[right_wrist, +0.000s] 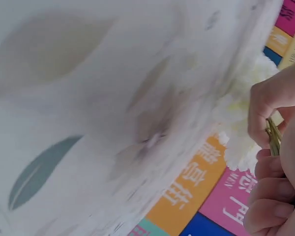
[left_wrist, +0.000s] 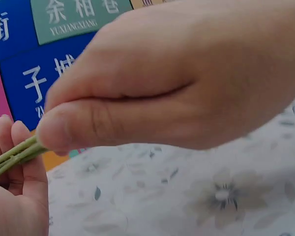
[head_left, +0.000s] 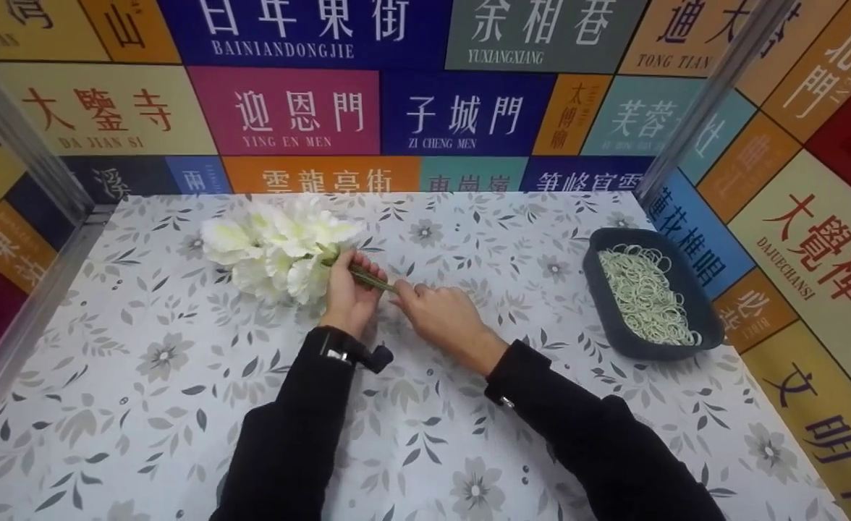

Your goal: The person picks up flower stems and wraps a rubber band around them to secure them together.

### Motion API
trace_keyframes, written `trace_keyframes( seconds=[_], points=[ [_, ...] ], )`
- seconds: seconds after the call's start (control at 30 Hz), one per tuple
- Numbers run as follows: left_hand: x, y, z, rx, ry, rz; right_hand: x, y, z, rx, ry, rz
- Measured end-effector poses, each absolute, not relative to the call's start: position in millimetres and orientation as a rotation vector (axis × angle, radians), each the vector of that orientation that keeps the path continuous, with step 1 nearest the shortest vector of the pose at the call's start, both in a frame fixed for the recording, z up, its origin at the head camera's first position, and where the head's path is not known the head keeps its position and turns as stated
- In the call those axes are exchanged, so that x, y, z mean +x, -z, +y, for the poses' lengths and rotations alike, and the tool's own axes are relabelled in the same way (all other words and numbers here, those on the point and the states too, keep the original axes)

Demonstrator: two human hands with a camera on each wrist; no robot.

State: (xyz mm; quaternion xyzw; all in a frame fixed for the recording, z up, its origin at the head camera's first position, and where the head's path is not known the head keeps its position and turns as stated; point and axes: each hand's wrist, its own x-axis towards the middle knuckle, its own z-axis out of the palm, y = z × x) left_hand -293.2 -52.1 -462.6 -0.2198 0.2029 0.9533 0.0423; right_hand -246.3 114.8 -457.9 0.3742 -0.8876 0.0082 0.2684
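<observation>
A bunch of white and pale-yellow artificial flowers [head_left: 281, 246] points left over the patterned table. My left hand [head_left: 353, 293], palm up, holds its green stems [head_left: 371, 278] just below the blooms. Farther down, the stem ends are pinched between the thumb and curled fingers of my right hand [head_left: 443, 315]. In the left wrist view the right hand [left_wrist: 152, 88] looms large, and stems [left_wrist: 14, 155] run from it across the left fingers [left_wrist: 22, 142]. The right wrist view has both hands close together on the stems [right_wrist: 273, 137], the flowers [right_wrist: 241, 118] behind them.
At the right edge of the table stands a dark grey basket [head_left: 595, 289] holding many pale green rubber bands [head_left: 646, 293]. A white cloth with grey flowers and leaves covers the table [head_left: 425, 405]. Colourful panels with lettering [head_left: 288, 108] wall in the back and sides.
</observation>
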Motion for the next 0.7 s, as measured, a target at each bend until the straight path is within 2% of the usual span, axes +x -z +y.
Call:
trace_keyframes(
  seconds=[0.17,0.4,0.7],
  points=[
    [-279.8,439.9,-54.8,-0.598,-2.917,0.422,-230.3,439.8,117.1,0.964,-0.321,-2.426],
    [-250.6,411.8,-54.0,-0.203,-2.878,0.198,-202.1,426.8,123.3,0.941,-0.455,-2.330],
    [-226.9,409.9,-54.7,0.007,-2.954,0.104,-178.2,427.2,121.8,1.050,-0.550,-2.377]
  ],
)
